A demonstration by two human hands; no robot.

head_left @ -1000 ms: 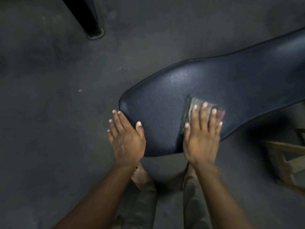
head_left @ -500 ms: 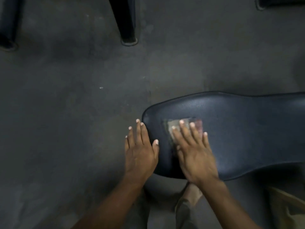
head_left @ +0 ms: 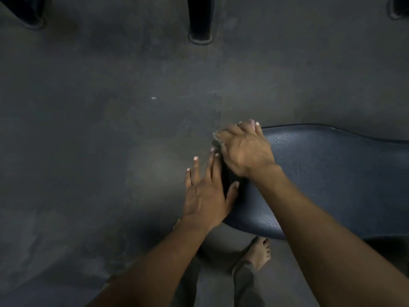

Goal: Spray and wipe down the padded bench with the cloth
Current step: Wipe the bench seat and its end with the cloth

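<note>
The dark blue padded bench (head_left: 332, 173) runs from the centre to the right edge, its rounded end pointing left. My right hand (head_left: 243, 149) lies on that rounded end with the fingers curled over the rim, pressing down on the cloth. The cloth is almost wholly hidden under the palm. My left hand (head_left: 205, 191) rests flat against the bench's near-left edge with the fingers spread, the thumb on the padding, holding nothing. No spray bottle is in view.
Dark concrete floor (head_left: 110, 129) fills the left and top. A black furniture leg (head_left: 200, 29) stands at top centre, another (head_left: 28, 16) at top left, a third (head_left: 398, 9) at top right. My bare foot (head_left: 259, 253) is below the bench.
My right hand has slid the cloth leftward along the padding to the bench's rounded end. The left hand has stayed at the near-left edge. The camera view has shifted left.
</note>
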